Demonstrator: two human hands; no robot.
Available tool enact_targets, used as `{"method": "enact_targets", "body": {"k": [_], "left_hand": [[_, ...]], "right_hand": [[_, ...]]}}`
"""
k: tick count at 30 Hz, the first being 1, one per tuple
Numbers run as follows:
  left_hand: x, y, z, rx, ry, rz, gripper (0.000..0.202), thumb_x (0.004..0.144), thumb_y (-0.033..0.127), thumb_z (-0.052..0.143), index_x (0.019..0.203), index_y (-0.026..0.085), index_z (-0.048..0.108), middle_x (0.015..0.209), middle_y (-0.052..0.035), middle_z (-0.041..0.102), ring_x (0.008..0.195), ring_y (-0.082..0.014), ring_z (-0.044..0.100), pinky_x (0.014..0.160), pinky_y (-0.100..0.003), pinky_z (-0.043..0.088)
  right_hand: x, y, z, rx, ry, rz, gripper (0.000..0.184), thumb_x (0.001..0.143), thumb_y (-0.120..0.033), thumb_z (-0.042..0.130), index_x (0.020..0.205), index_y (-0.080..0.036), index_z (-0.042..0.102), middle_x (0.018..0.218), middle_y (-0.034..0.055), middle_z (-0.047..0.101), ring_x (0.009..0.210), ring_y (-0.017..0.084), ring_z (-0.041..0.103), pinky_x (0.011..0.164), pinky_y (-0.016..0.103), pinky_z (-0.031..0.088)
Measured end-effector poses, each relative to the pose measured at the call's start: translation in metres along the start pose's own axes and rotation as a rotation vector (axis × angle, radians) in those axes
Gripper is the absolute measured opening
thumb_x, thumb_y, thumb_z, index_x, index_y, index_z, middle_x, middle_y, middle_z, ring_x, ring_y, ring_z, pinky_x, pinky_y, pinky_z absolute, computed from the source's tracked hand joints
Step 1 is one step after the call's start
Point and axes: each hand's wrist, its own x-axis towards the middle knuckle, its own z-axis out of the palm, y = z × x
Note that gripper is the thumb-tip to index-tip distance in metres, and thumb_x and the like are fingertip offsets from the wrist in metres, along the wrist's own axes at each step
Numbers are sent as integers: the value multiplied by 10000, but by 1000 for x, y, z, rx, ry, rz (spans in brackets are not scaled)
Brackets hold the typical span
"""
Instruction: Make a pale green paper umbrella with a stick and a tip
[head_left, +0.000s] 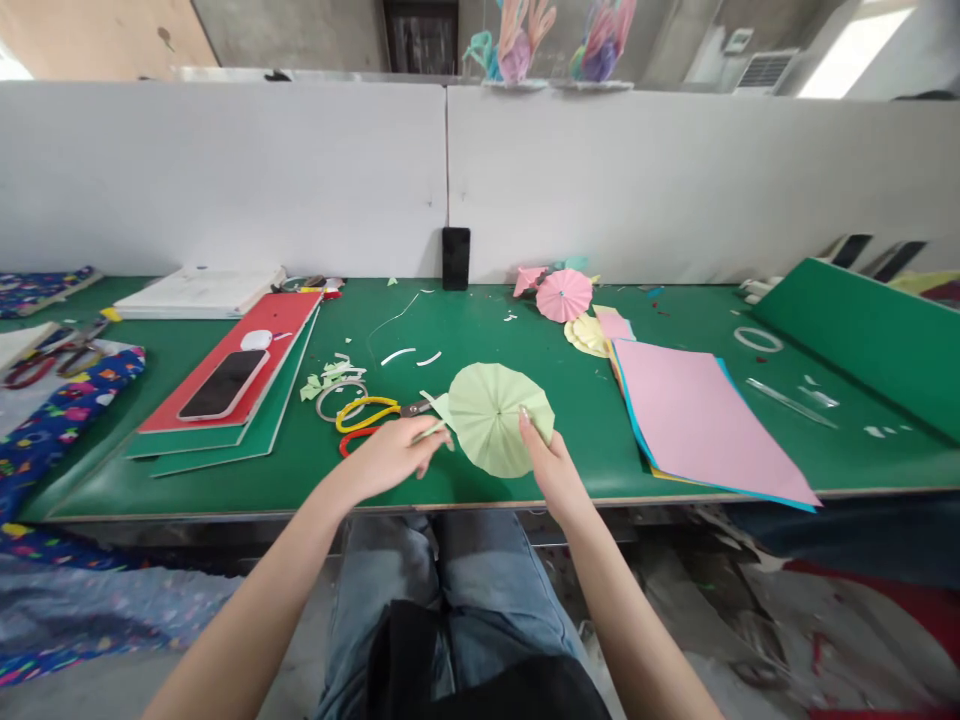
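A pale green pleated paper disc [491, 415] is held just above the front of the green table [465, 330]. My right hand [551, 460] pinches its lower right edge, one finger lying on the face. My left hand [394, 455] is closed on the disc's left edge, where a small flap sticks out. Yellow-handled scissors [367, 412] lie just behind my left hand, beside a red ring [352, 438].
A stack of coloured sheets, pink on top [697, 420], lies at the right. Pink [564, 295] and yellow [586, 335] pleated discs sit behind. A phone [223, 385] rests on red and green boards at the left. Paper scraps are scattered about. A white partition closes the back.
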Motion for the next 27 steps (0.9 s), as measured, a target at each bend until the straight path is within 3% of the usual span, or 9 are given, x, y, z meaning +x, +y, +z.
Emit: {"method": "enact_targets", "body": {"k": [3,5,9,11,14,16,19,22,27], "left_hand": [[17,-16,2,65,186,-68,385,972,369,299,960,132,603,546,28,527,549,-142,560,579,-264,443],[39,-18,13,107,284,-86,314,964,365,394,1031,117,575,742,-13,607,632,-135,588,632,-299,491],[69,5,38,177,418,39,309,892,333,569,1133,141,559,1124,-83,591,972,-207,597,836,-416,510],[60,24,42,204,545,98,277,903,294,544,1131,137,552,1186,-99,554,1086,-243,540,922,-468,453],[14,46,44,217,715,166,263,972,227,303,977,121,543,1032,-131,568,1047,-242,519,929,-455,413],[-23,56,48,227,697,256,323,977,248,227,857,159,513,846,-85,567,871,-208,550,806,-376,457],[-61,65,60,275,484,431,149,904,236,401,793,196,493,741,-15,573,719,-159,567,647,-269,468],[-66,69,65,320,394,460,75,858,172,436,805,196,484,774,-19,603,717,-163,592,617,-266,470],[-52,65,57,384,359,419,54,838,181,479,784,189,482,754,-28,612,690,-179,606,598,-281,483]], "right_hand": [[-9,1,-13,76,100,82,523,774,-540,612,1127,-156,630,1230,138,631,1139,296,594,931,431,504],[-19,0,-19,119,122,88,516,718,-520,669,1074,-148,658,1171,138,665,1091,299,624,900,426,526],[-48,-13,-25,140,133,24,494,661,-510,718,987,-139,701,1086,124,705,1055,303,642,893,423,529],[-62,-23,-27,124,144,-32,473,688,-503,704,983,-133,706,1083,121,707,1079,303,628,922,421,509],[-80,-37,-26,87,148,-120,432,751,-489,659,1008,-144,707,1091,107,705,1121,293,602,968,400,473],[-89,-43,-23,64,132,-163,415,781,-487,629,1029,-164,707,1106,92,700,1142,286,587,983,385,461],[-100,-46,-17,34,103,-179,390,805,-482,604,1029,-182,713,1116,77,696,1148,290,582,965,380,477],[-108,-44,-10,9,78,-170,389,820,-477,591,1043,-179,706,1140,82,685,1135,288,590,957,388,485],[-110,-37,-7,-77,-25,-266,435,874,-455,538,1196,-177,627,1256,92,619,1216,265,528,1064,399,382]]}}
